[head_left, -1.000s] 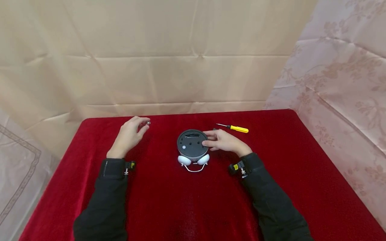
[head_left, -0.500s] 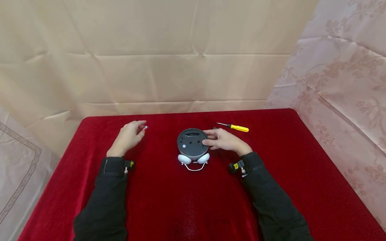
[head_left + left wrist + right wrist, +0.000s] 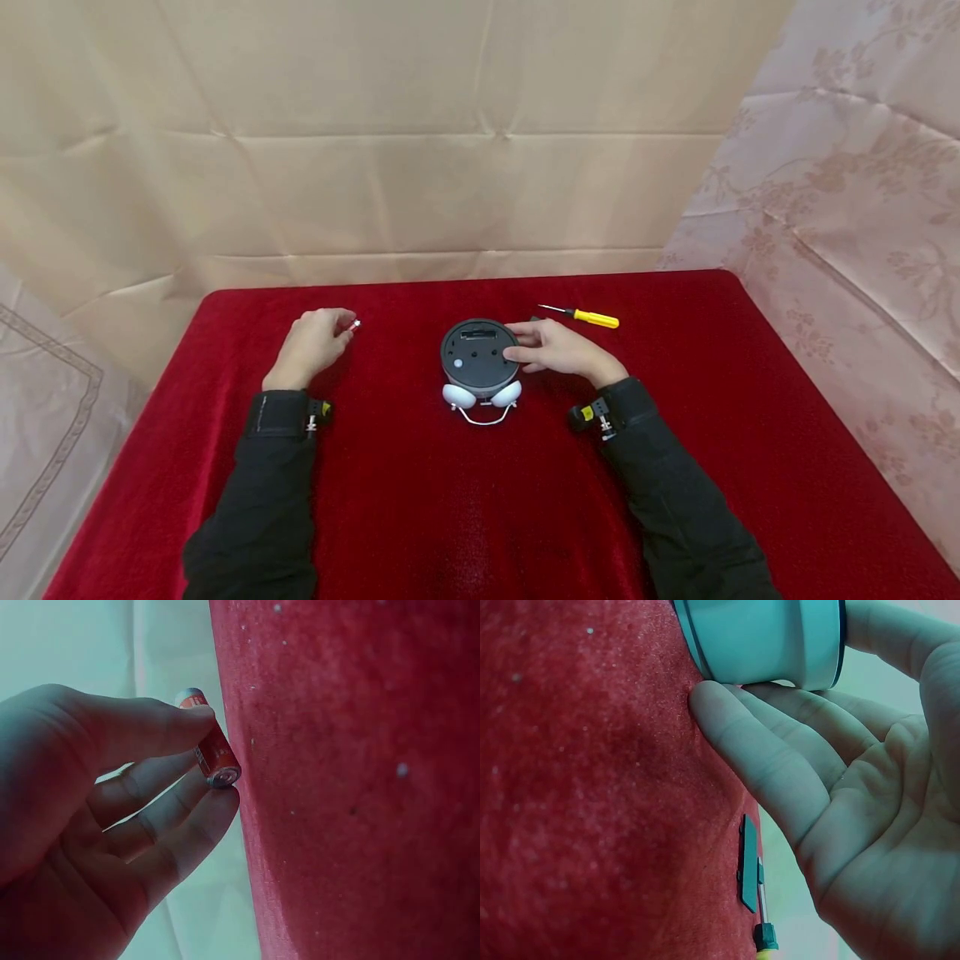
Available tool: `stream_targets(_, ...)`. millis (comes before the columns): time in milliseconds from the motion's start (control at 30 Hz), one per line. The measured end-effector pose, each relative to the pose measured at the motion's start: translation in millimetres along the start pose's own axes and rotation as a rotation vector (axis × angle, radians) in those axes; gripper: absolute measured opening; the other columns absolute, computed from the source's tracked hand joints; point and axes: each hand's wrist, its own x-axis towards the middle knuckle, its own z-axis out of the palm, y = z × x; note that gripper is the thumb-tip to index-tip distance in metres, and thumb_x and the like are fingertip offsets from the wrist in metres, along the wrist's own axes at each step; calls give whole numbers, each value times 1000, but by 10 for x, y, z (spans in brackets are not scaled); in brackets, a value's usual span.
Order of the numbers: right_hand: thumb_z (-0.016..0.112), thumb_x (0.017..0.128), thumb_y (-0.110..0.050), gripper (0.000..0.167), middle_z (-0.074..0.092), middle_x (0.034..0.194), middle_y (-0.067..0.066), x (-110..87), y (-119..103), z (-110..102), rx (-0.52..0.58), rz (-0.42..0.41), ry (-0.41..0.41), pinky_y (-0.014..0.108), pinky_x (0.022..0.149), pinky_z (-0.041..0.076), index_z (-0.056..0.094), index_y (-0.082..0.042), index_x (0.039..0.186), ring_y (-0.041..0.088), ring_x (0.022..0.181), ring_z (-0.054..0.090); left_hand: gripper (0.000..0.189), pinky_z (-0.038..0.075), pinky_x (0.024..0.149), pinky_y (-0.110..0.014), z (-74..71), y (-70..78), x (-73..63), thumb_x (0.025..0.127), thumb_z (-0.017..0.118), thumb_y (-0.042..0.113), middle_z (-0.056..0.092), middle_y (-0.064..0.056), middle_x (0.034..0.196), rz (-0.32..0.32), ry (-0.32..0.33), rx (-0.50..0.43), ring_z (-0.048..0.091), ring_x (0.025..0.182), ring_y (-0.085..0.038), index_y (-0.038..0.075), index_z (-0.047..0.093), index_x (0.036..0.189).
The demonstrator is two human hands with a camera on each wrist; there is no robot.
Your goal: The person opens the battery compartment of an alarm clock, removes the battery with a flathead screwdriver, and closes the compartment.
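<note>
A small red battery (image 3: 219, 756) is pinched between the thumb and fingers of my left hand (image 3: 306, 346), over the left part of the table; its flat end shows in the left wrist view. Near the middle lies a round twin-bell alarm clock (image 3: 480, 367), dark back upward, white bells and wire handle toward me. An open battery slot (image 3: 477, 335) shows in the upper part of that back. My right hand (image 3: 558, 350) holds the clock by its right side, thumb on the back's edge and fingers along the pale casing (image 3: 757, 637).
A screwdriver (image 3: 596, 318) with a yellow handle lies at the back right. Close to its shaft, partly behind my right hand, is a thin dark cover (image 3: 748, 862). Red cloth (image 3: 480, 508) covers the table, with beige curtain behind and patterned cloth at the right.
My left hand has come slightly down and left with the battery, which has turned in the fingers. The right hand and the clock have stayed in place.
</note>
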Motion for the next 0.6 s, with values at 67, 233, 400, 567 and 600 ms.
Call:
stream_targets(67,72,96,-18,61,66,131,13,-1,1,1,0,0,1,37,87,58,47,-4,151,23,107,71,30,51,92,-55,1,-16,-2,93,68,0,69,-26,113,2,5,7,65,97,-37,-7,67,123)
stream_targets(233,71,96,-18,61,66,131,14,-4,-3,2,1,-3,-2,37,87,57,47,-3,151,23,107,70,29,50,90,-56,0,-39,-14,94,66,0,70,-26,113,-18,33,14,66,99,-39,-7,68,122)
stream_targets(400,72,96,-18,62,65,132,14,-3,10,-2,8,3,-2,37,87,57,46,-3,151,24,107,70,31,50,90,-57,-14,-55,-25,94,65,0,69,-26,117,-50,64,15,65,104,-42,-6,67,124)
stream_targets(567,71,96,-18,63,65,133,14,-14,15,-6,8,5,-2,37,87,57,46,-3,151,24,108,70,30,50,90,-57,-6,-68,-18,94,64,0,68,-26,117,-56,62,21,65,104,-42,-6,67,124)
stream_targets(600,71,96,-18,62,65,133,15,-16,14,-7,9,4,-3,37,87,57,46,-3,151,24,108,70,30,50,90,-57,-3,-71,-16,94,64,-1,68,-26,117,-57,60,23,65,104,-42,-6,67,123)
